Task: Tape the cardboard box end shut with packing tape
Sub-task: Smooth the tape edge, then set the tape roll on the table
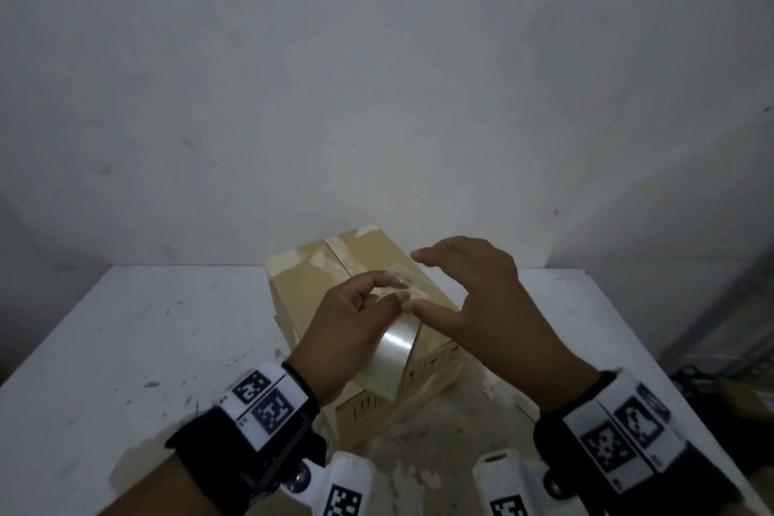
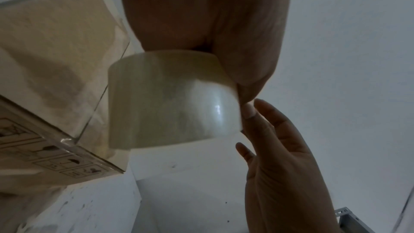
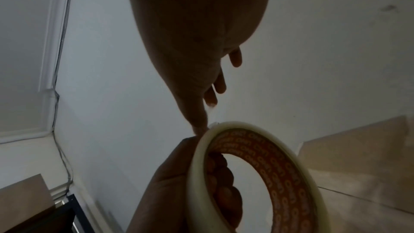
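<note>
A cardboard box stands on the white table, its top flaps closed along a centre seam. Just above the box's near end, my left hand grips a roll of clear packing tape, fingers through its core. My right hand hovers over the box with fingers straight and spread, thumb tip touching the roll's top rim. In the left wrist view the roll hangs under my palm, beside the box. In the right wrist view my thumb meets the roll's rim.
A pale wall rises close behind the table. Dark objects and a cardboard piece lie beyond the table's right edge. Torn patches and a strip of clear tape mark the box's top. Bare tabletop lies to the left of the box.
</note>
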The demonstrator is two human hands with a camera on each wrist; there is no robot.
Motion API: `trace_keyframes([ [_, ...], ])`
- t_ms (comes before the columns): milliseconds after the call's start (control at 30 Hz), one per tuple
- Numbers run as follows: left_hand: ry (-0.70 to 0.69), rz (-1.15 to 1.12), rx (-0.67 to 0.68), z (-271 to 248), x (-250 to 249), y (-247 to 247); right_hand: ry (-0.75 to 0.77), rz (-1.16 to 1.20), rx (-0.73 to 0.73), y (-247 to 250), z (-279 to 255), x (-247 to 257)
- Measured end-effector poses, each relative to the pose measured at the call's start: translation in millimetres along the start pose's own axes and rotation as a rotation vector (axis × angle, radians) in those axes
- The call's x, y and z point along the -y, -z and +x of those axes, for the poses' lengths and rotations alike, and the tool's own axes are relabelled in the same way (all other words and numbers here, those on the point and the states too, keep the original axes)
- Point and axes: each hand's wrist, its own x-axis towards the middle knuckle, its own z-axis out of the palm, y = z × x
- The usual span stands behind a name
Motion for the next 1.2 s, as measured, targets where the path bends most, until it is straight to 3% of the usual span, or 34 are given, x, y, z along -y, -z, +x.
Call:
trace_keyframes([
  [300,-0.013,0.031,0.029,-1.0,5.4,3.3,-0.218,0.170,-0.041,2.3,8.1,-3.3],
  [766,-0.066,0.009,0.022,0.2,6.7,9.1,-0.140,0.131,-0.051,-9.0,8.2,-2.6],
  [1066,-0.105,0.028,0.010,0.9,2.6,11.5,-0.388,0.387,0.050,-7.9,11.8,-0.4],
  [1200,-0.128,0.044,0.005,0.2,1.4,12.8,-0.513,0.637,0.088,-5.7,12.4,-2.3],
])
